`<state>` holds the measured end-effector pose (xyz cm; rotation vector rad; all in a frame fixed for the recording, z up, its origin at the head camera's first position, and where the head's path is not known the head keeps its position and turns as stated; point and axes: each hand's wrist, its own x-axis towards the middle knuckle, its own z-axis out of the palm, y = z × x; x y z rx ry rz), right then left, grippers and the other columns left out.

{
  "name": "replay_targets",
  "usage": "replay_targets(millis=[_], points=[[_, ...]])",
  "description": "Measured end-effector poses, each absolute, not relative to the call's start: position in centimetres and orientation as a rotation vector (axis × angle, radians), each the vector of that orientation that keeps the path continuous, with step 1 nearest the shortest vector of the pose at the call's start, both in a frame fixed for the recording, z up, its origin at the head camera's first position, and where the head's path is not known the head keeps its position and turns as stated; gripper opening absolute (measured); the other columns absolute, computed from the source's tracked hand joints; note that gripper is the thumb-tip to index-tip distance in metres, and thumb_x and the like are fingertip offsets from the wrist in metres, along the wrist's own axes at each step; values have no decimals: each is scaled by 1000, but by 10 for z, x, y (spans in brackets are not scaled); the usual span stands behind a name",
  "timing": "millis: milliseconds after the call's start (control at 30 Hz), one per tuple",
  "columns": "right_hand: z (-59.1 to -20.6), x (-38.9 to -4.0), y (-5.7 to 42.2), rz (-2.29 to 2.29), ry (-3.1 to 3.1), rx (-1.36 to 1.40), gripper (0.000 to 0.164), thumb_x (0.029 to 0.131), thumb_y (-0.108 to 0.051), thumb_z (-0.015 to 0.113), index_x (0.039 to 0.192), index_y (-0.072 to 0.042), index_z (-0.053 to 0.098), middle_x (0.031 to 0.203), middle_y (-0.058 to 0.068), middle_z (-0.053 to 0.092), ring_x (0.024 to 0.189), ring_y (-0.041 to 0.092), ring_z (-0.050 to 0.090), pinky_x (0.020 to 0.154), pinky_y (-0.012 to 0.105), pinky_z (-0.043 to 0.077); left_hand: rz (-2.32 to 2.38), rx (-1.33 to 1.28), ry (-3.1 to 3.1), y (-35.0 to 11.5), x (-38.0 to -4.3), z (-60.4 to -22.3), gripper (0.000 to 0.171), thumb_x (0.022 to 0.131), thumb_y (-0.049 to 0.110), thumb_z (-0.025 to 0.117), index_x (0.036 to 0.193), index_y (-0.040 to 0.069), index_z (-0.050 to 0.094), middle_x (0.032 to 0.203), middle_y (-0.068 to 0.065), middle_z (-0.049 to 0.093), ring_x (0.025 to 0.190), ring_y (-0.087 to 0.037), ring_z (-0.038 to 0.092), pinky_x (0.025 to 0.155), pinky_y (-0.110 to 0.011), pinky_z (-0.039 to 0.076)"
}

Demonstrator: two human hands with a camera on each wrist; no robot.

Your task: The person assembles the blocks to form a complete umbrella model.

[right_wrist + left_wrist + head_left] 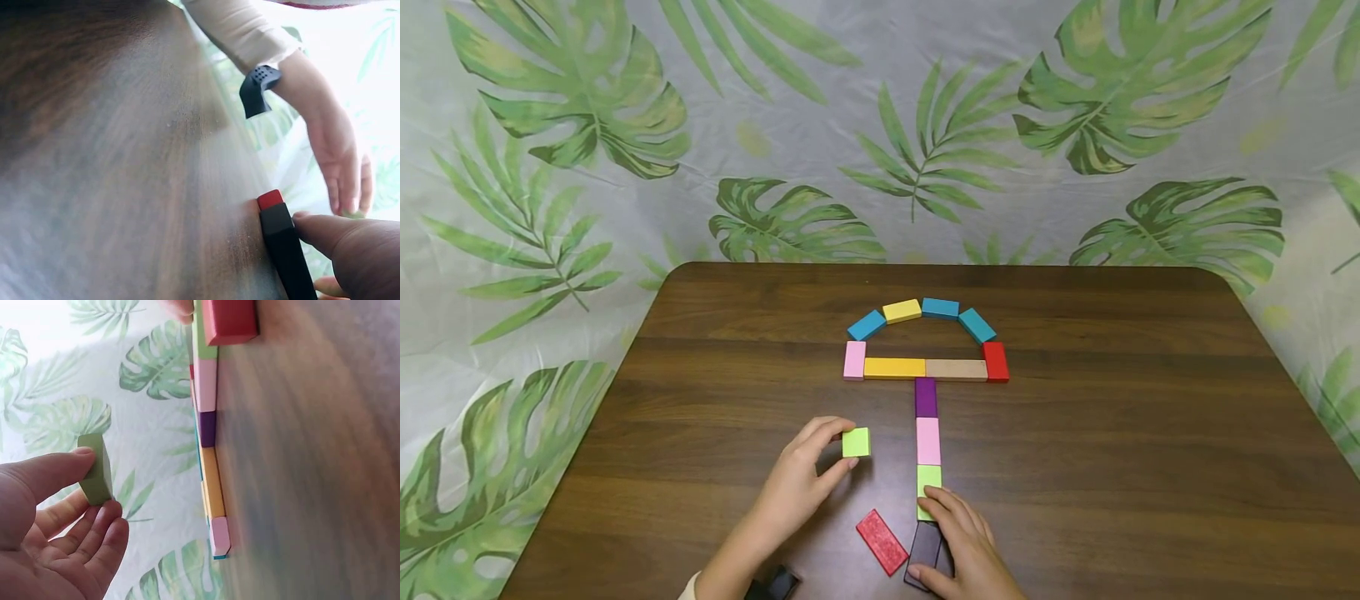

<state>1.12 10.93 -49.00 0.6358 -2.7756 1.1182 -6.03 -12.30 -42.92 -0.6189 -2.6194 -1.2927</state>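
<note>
My left hand pinches a light green block between thumb and fingers, left of a column of blocks. In the left wrist view this green block stands clear of the table. My right hand grips a black block at the column's near end, thumb on its near left corner. Its fingertips reach over another light green block just beyond. A red block lies slanted, its near corner close to the black one. Farther up the column come a pink block and a purple block.
Across the column's top lie a yellow-orange block and a tan block, with a pink block and a red block at the ends. Blue and yellow blocks arch above. Leaf-patterned cloth hangs behind the table.
</note>
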Motion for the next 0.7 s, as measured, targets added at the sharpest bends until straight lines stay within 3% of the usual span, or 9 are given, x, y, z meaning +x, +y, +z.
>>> replay_targets(millis=[300,700], points=[[-490,11,109,1123,-2789,634,66,64,-34,78,118,-5,54,127,6,46,116,30,40,83,54,36,-1147,-679,-2836,-119,-57,-443,33,78,13,71,109,9,59,107,2,55,99,-12,52,86,-32,43],[-488,11,109,1137,-2809,626,66,65,-35,78,118,-5,54,127,6,45,116,30,40,84,55,35,-1065,-746,-2950,-117,-56,-450,29,77,9,70,104,6,60,102,0,56,94,-15,54,82,-33,45]])
